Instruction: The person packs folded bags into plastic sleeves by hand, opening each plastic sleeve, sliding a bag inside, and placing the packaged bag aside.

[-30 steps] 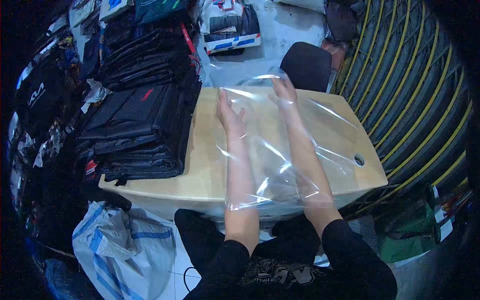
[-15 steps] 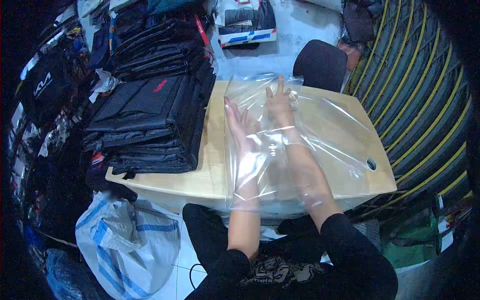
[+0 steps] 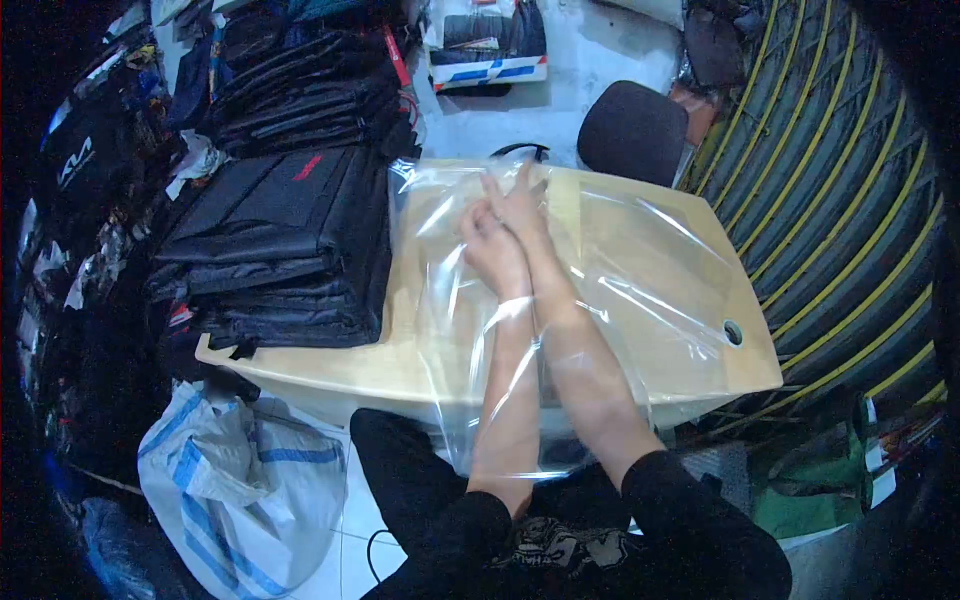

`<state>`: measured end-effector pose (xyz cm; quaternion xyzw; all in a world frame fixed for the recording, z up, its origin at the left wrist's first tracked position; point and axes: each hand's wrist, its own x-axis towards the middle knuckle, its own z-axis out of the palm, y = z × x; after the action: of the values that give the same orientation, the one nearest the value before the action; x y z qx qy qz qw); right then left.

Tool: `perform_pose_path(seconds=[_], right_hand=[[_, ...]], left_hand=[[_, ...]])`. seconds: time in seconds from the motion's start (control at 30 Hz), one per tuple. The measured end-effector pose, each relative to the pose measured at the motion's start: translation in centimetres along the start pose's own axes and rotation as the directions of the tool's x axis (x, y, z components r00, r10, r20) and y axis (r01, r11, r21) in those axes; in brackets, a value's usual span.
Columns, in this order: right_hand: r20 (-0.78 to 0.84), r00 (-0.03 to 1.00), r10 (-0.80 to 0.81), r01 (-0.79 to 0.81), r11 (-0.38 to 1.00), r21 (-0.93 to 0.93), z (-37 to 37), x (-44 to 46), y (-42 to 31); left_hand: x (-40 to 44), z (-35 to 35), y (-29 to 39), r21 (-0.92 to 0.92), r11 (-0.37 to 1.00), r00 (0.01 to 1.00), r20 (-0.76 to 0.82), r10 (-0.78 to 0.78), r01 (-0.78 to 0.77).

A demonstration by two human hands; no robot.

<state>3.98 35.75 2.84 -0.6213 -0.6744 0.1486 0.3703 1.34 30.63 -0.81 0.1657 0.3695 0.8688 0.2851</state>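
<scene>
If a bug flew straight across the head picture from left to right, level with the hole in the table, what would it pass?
Black bags → left arm → right arm → table hole → yellow-striped bundle. The clear plastic overlaps both arms, so I left it out.

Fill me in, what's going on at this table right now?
A person has both forearms in what looks like a clear plastic bag, spread loosely over a light wood-coloured table. The left hand and right hand are close together near the far end of the plastic, the right one with fingers extended. A stack of folded black items sits on the table to the left, apart from both hands.
</scene>
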Motion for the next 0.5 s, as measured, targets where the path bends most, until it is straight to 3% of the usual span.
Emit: perform_pose_path(seconds=[0.07,0.1,0.2,0.23,0.27,0.3,0.33,0.4,0.47,0.5], right_hand=[[0.038,0.999,0.002,-0.003,1.0,0.012,-1.1,0.3,-0.6],[0.03,0.999,-0.031,0.029,0.998,0.059,-1.7,0.4,0.3],[-0.13,0.986,-0.101,0.118,0.984,0.134,-3.3,1.0,3.5],[-0.182,0.976,-0.122,0.15,0.977,0.148,-3.9,1.2,4.2],[-0.235,0.962,-0.14,0.181,0.97,0.162,-4.2,1.2,4.7],[-0.174,0.982,-0.067,0.09,0.987,0.13,-4.7,0.6,4.2],[-0.207,0.972,-0.113,0.132,0.988,0.078,-4.5,0.4,4.3],[-0.153,0.983,-0.1,0.128,0.973,0.19,-4.9,-0.2,3.8],[-0.264,0.945,-0.193,0.228,0.967,0.111,-4.4,0.6,5.1],[-0.315,0.918,-0.241,0.275,0.959,0.067,-4.6,0.6,5.0]], left_hand=[[2.1,1.5,0.8,0.314,0.94,0.991,0.069,0.118,-0.134],[2.5,1.2,2.0,0.181,0.983,0.973,0.228,-0.037,-0.005],[4.4,1.3,3.8,0.075,0.995,0.98,0.192,0.049,-0.065],[4.7,0.7,4.5,-0.007,1.0,0.967,0.256,0.007,-0.005],[4.7,1.3,4.8,0.042,0.999,0.966,0.257,-0.029,0.019],[4.6,2.0,5.2,0.094,0.994,0.965,0.253,-0.07,0.048],[4.0,2.1,5.5,0.151,0.985,0.963,0.243,-0.116,0.08],[3.4,1.6,5.2,0.128,0.983,0.931,0.324,-0.17,0.135],[4.2,1.5,4.5,0.117,0.968,0.912,0.323,-0.251,0.224],[3.1,1.7,5.3,0.104,0.975,0.92,0.324,-0.221,0.198]])
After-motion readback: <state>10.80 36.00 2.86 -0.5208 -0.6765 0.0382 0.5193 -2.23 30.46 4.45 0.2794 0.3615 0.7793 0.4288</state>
